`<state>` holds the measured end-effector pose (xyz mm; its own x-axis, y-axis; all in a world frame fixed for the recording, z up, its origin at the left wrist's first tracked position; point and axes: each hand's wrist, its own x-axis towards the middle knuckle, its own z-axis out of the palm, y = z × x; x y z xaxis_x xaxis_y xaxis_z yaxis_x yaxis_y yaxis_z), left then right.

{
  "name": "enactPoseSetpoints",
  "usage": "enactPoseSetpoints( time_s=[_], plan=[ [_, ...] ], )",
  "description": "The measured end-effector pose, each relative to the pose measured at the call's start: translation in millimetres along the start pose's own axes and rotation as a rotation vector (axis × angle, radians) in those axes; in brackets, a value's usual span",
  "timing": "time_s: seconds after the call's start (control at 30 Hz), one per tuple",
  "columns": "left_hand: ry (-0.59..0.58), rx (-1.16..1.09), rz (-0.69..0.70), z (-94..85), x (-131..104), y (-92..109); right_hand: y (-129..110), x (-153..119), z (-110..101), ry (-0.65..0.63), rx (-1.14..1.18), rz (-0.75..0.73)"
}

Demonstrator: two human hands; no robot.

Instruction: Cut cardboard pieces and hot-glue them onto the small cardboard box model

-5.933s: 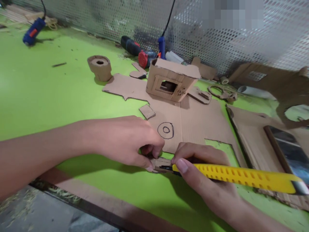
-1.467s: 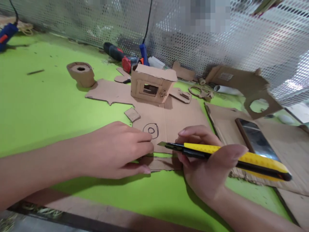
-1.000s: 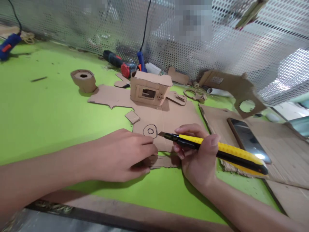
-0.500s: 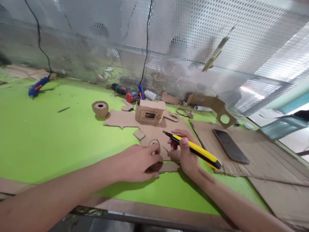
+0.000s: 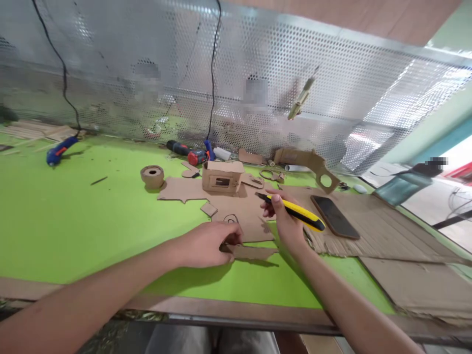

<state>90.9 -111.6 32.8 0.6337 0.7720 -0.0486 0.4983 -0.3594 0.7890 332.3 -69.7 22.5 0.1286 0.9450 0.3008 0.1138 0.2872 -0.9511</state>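
Observation:
In my right hand [image 5: 285, 221] is a yellow and black utility knife [image 5: 298, 212], its tip pointing left above the cardboard. My left hand [image 5: 210, 242] pinches a narrow cardboard strip [image 5: 254, 252] by its left end, tilted a little off the green table. Just beyond lies a larger cut cardboard sheet [image 5: 245, 216] with a round shape drawn on it, partly behind my left fingers. A small cardboard square [image 5: 209, 209] rests at that sheet's left edge. On its far part stands a cardboard box [image 5: 222, 178] with a rectangular window.
A round cardboard piece [image 5: 152, 178] stands to the left. Glue guns, one blue [image 5: 62, 150], and a drill [image 5: 184, 150] lie toward the perforated metal screen [image 5: 177, 108]. At right, a phone [image 5: 335, 217] rests on cardboard sheets [image 5: 391, 233]. Someone sits beyond, far right.
My left hand has taken up the cardboard strip, whose edge is now raised from the table. My right hand still holds the knife. The camera view has shifted.

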Motion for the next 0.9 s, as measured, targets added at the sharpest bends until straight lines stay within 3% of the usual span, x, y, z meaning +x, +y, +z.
enactPoseSetpoints(
  time_s=[0.23, 0.37, 0.6, 0.77, 0.9],
  plan=[
    [0.15, -0.396, -0.018, 1.0, 9.7, -10.2, -2.3, -0.6, 3.8, -0.064, 0.045, 0.056],
    [0.249, -0.587, -0.008, -1.0, 15.9, -17.0, -2.4, -1.9, 4.5, -0.125, 0.131, 0.161],
    [0.363, -0.677, 0.051, 1.4, 18.6, -19.5, -15.5, -21.3, 11.8, -0.333, 0.165, 0.209],
    [0.335, -0.704, 0.079, 2.1, 15.5, -14.3, -25.8, -30.0, 17.7, -0.364, 0.089, 0.279],
    [0.317, -0.661, 0.051, 3.9, 14.2, -12.7, -24.6, -33.7, 20.3, -0.351, 0.158, 0.359]
  ],
)
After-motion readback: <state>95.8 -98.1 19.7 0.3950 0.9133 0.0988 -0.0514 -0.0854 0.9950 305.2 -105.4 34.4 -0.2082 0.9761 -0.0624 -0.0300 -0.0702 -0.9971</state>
